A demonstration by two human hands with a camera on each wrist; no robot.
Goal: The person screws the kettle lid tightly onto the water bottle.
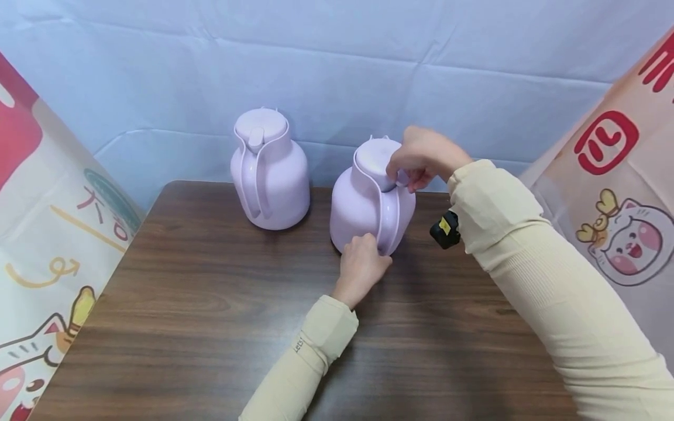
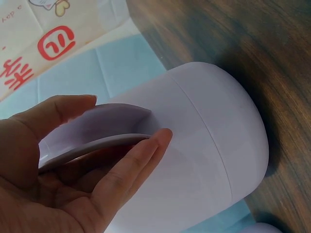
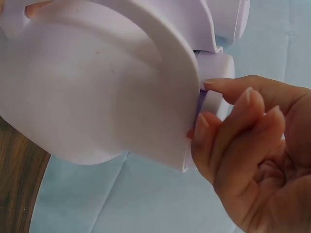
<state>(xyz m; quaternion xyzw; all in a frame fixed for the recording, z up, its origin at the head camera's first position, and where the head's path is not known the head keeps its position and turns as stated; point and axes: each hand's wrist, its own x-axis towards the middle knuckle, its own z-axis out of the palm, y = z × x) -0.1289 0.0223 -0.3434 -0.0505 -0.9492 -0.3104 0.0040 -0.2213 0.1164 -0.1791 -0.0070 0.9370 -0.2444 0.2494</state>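
Note:
Two lilac vacuum jugs stand upright on a table. My left hand is low at the handle of the right jug. The left wrist view shows the thumb on one side of that handle and the fingers round the other. Above, my right hand is at the right edge of the jug's lid. In the right wrist view its thumb and curled fingers pinch the lid's small lever, which sticks out at the rim.
The second vacuum jug stands to the left, its lid on and its handle facing front. Brown wood-grain table lies beneath. A pale blue cloth hangs behind, with printed cloths at both sides. A black wrist device sits beneath the right cuff.

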